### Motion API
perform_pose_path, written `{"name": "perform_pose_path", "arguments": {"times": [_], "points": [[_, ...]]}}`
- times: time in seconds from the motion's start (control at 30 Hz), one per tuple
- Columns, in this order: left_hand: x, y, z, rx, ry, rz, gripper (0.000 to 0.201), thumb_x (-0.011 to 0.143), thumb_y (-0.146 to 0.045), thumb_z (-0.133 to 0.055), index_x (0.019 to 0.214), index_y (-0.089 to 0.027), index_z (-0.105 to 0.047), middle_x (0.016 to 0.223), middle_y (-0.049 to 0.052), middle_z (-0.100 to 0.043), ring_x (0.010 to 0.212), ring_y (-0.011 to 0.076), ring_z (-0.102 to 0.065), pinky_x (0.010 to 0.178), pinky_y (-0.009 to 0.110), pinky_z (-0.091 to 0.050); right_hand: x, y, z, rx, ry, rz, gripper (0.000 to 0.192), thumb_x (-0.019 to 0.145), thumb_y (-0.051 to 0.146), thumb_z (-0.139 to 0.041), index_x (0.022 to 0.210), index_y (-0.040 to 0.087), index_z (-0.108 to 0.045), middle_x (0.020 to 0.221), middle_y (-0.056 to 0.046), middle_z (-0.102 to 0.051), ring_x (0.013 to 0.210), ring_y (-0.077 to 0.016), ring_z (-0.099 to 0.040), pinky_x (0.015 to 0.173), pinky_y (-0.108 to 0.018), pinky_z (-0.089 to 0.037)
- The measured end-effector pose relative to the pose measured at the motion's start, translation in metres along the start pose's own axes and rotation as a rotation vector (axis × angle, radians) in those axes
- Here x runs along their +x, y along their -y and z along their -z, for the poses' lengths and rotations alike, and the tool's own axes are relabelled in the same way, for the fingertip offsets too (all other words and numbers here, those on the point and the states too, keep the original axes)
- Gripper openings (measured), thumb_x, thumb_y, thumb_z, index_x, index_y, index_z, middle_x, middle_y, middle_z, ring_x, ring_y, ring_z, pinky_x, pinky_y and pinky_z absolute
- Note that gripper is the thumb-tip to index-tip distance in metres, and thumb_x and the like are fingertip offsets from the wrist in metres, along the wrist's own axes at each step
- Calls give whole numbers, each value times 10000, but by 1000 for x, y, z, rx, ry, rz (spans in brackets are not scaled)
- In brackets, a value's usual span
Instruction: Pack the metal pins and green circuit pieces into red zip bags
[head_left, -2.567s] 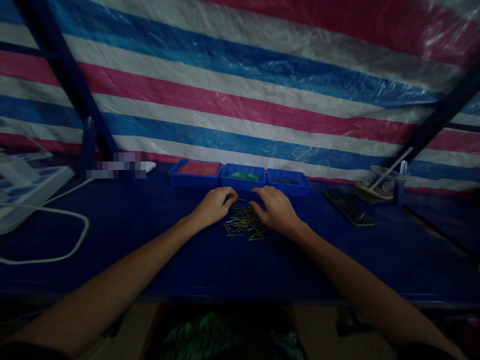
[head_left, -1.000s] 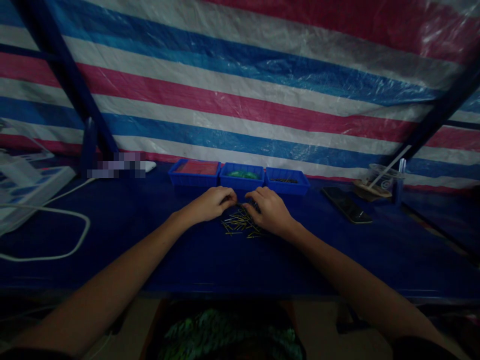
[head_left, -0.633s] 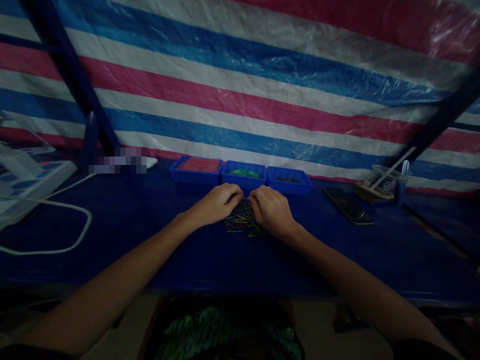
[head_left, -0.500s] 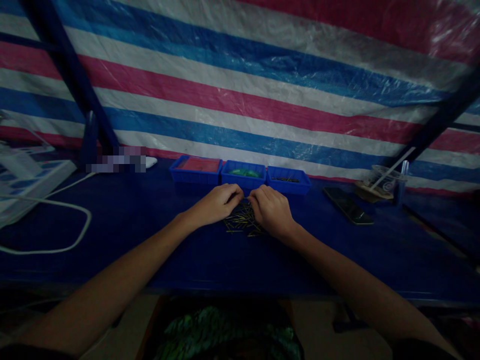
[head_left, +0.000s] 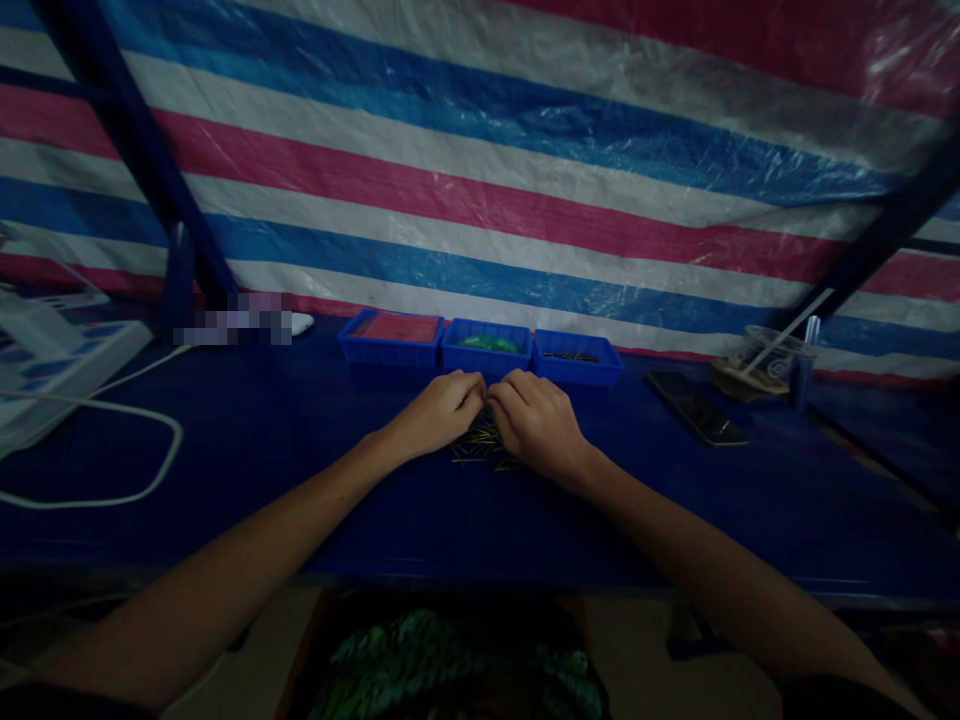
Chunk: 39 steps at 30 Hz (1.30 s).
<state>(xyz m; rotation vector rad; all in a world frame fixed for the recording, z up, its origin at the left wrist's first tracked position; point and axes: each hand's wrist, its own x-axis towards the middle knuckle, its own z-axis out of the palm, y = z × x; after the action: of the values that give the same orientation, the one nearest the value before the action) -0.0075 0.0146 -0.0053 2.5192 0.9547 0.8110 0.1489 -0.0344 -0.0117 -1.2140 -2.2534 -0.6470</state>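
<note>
Only the head view to go on here, so I'll take it front to back. Both forearms come in from the bottom corners and meet in the middle of the blue desk (head_left: 300,480). The left hand (head_left: 439,412) lies knuckles up with its fingers curled in, tips pointing toward the other hand. The right hand (head_left: 536,420) mirrors it, fingers also curled and bunched together, and the two sets of fingertips are just about touching each other. They sit right on top of a little pile of thin metal pins (head_left: 474,445), gold-ish with darker ends as far as I can make out in this dim light. Most of the pile is hidden under the hands; a few pins poke out below them. Whether either hand has actually pinched a pin, I cannot tell, the fingertips are tucked out of sight.

Just behind the hands is a row of three small blue trays set side by side and touching. The left tray (head_left: 352,352) holds something flat and red. The middle tray (head_left: 450,358) has green bits in it. The right tray (head_left: 611,368) has a few dark thin pieces, probably more pins, too small to say.

Off to the right on the desk lies a dark phone (head_left: 697,408), and further right a clear plastic cup (head_left: 772,360). A white cable (head_left: 150,470) loops on the left side.
</note>
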Motion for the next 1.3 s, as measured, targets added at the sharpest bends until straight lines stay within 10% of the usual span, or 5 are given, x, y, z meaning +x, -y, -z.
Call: {"name": "perform_pose_path", "arguments": {"times": [0.17, 0.43, 0.67, 0.9, 1.3], "points": [[-1, 5, 21, 4, 23, 125, 307, 851, -339, -378, 657, -166, -542, 569, -1, -517, 528, 117, -461, 510, 247, -295, 7, -39, 3, -83, -86, -211, 311, 923, 280, -323, 786, 157, -574, 752, -80, -578, 726, -181, -503, 658, -316, -326], [-12, 30, 29, 140, 369, 114, 174, 705, -355, -602, 663, -193, -650, 538, -10, -592, 440, 98, -475, 443, 227, -262, -18, -133, -21, -270, -1, -677, 267, 860, 292, -415, 971, 98, -563, 940, -181, -609, 877, -272, -516, 701, -361, -342], [-11, 30, 25, 147, 445, 59, 124, 734, -185, -491, 695, -183, -609, 621, 10, -617, 519, 114, -511, 514, 232, -332, -7, -81, -14, -40, -25, -409, 262, 850, 249, -432, 1054, 120, -533, 974, -145, -604, 899, -258, -515, 748, -364, -359], [-9, 27, 36, 150, 276, 32, 149, 811, -232, -409, 765, -166, -534, 768, 56, -583, 700, 157, -525, 654, 271, -383, 1, -14, -3, 203, 152, -60, 234, 885, 292, -433, 1036, 149, -541, 922, -78, -612, 842, -190, -526, 722, -308, -351], [-8, 4, 24, 58, 94, -38, 218, 854, -335, -434, 899, -145, -530, 804, 43, -576, 727, 145, -534, 675, 269, -405, 0, -16, -10, 148, 148, -119, 202, 902, 190, -330, 835, 149, -517, 778, -68, -596, 709, -166, -527, 659, -280, -338]]}}
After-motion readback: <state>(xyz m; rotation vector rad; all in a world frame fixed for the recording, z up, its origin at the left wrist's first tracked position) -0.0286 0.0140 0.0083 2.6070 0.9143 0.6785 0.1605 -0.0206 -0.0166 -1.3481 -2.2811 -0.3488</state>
